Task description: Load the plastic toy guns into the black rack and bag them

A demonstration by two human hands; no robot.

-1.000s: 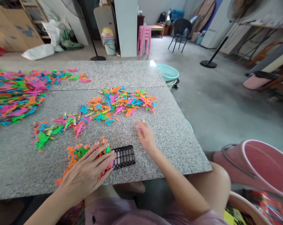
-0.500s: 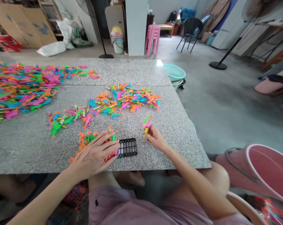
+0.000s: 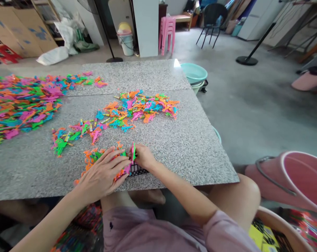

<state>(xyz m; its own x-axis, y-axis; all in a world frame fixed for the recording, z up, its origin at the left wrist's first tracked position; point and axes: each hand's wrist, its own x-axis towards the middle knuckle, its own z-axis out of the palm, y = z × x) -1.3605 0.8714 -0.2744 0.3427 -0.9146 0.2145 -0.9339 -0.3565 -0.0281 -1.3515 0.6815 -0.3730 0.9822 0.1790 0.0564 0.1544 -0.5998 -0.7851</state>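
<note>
Grey tabletop (image 3: 189, 143) carried the black rack (image 3: 138, 170), where the right grip (image 3: 145, 156) pinched a toy (image 3: 133, 153) upright. The left grip (image 3: 103, 171), fingers extended, covered the packed toys (image 3: 90, 158) (loosely seated, perhaps); lifting it early could let them topple.

- The left hand (image 3: 102, 171) lies palm down, its fingers extended and slightly spread.
- The left forearm (image 3: 53, 211) reaches up from the lower left, almost straight with the wrist.
- The right hand (image 3: 144, 156) is closed in a pinch, just beside the left fingertips.
- The right forearm (image 3: 181, 190) slants inward from the right.
</note>
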